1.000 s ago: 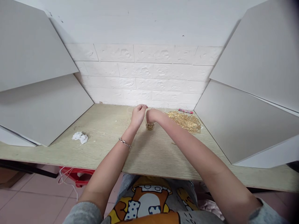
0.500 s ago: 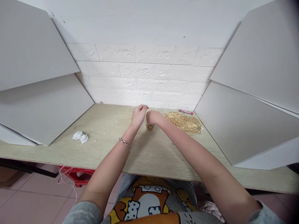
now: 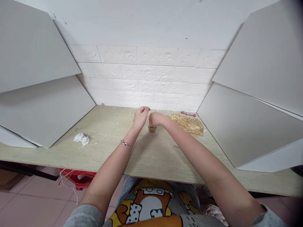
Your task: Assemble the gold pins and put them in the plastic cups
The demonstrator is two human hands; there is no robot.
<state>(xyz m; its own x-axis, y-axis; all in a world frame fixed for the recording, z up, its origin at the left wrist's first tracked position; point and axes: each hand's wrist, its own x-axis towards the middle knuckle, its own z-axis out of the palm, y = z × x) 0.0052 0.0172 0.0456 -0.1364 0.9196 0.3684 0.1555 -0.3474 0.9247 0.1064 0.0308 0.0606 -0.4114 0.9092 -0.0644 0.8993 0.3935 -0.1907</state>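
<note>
My left hand (image 3: 141,116) is closed in a pinch above the tabletop, at the centre; what sits between its fingertips is too small to name. Just to its right my right hand (image 3: 157,119) bends downward with its fingers together, over a small clear container (image 3: 152,129) of tiny gold-coloured pieces. Whether those fingers hold a piece is hidden. Right of the hands lies a wide pile of thin gold-coloured sticks (image 3: 189,125), partly behind my right wrist.
A red pen-like stick (image 3: 188,113) lies behind the pile. Crumpled white tissue (image 3: 81,139) rests at the left of the wooden table (image 3: 104,157). Grey-white panels (image 3: 47,104) stand at both sides, a brick-patterned wall (image 3: 146,72) behind. A red stool (image 3: 82,179) is under the table.
My right hand has shifted very slightly over the container, its fingers now a little lower and more visible. My left hand stays in nearly the same place.
</note>
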